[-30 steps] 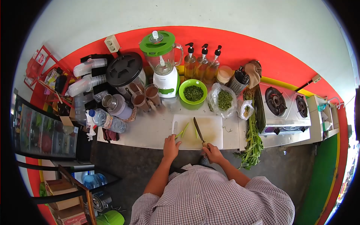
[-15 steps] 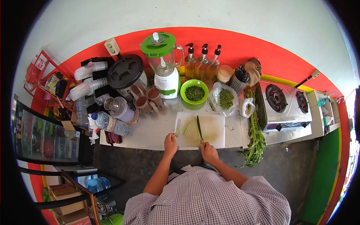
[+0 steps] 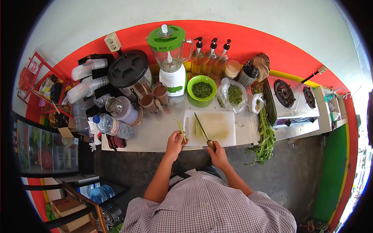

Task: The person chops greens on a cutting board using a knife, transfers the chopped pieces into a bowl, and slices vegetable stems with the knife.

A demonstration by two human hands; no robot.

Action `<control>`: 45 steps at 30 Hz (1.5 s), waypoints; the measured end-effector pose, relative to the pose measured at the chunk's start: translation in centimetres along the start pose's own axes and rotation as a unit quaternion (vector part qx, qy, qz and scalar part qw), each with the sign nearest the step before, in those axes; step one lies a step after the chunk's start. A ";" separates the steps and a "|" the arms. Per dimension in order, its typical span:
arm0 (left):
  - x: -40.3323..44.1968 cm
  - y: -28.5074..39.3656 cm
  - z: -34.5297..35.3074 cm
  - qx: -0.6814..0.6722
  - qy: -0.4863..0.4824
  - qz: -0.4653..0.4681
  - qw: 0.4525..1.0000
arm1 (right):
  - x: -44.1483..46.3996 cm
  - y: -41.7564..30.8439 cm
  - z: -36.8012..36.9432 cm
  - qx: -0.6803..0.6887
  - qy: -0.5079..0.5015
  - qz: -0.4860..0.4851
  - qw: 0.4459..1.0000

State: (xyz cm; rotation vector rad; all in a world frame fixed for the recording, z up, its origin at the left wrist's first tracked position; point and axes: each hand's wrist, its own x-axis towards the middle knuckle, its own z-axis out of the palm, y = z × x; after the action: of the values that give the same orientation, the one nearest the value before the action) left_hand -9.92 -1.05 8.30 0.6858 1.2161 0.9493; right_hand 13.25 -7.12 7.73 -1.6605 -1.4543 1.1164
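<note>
My left hand point(image 3: 177, 143) pinches a thin green stalk point(image 3: 180, 127) that points up and away, by the left edge of the white cutting board point(image 3: 221, 126). In my right hand point(image 3: 218, 153) is a kitchen knife point(image 3: 202, 127), gripped by its handle at the board's front edge, with the blade slanting up to the left over the board. Another short green stalk point(image 3: 196, 127) lies on the board beside the blade. Behind the board stands a green bowl point(image 3: 201, 100) of chopped leaves, and right of it a clear plastic bag point(image 3: 232, 95) also holds chopped greens.
A blender point(image 3: 171, 62), several pump bottles point(image 3: 213, 58) and brown-filled glasses point(image 3: 149, 102) line the back. Leafy stalks point(image 3: 266, 136) hang over the front edge beside the gas stove point(image 3: 297, 99). A water bottle point(image 3: 112, 126) lies at left.
My left hand has raised the stalk from the board's left edge and holds it more upright. The knife has swung, its tip now further left. The whole view has shifted slightly.
</note>
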 end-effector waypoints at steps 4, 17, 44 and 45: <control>-0.1 3.4 0.6 -0.075 -0.070 0.025 0.994 | -0.3 -3.5 0.0 0.000 0.098 -0.110 0.989; -2.3 7.8 1.2 -0.168 -0.187 -0.017 0.968 | -2.4 -12.5 1.9 0.007 0.077 -0.009 0.997; -6.0 9.2 8.8 -0.309 -0.228 0.106 0.917 | -1.8 -13.1 -7.1 0.061 -0.003 -0.150 0.987; -5.8 9.2 9.2 -0.306 -0.229 0.109 0.918 | -1.7 -12.9 -7.4 0.065 0.000 -0.154 0.986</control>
State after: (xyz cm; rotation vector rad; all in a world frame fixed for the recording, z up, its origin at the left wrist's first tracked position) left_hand -3.49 -1.50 21.00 0.4973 0.3894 1.1945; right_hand 14.46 -6.19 22.59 -1.2933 -1.5396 1.0132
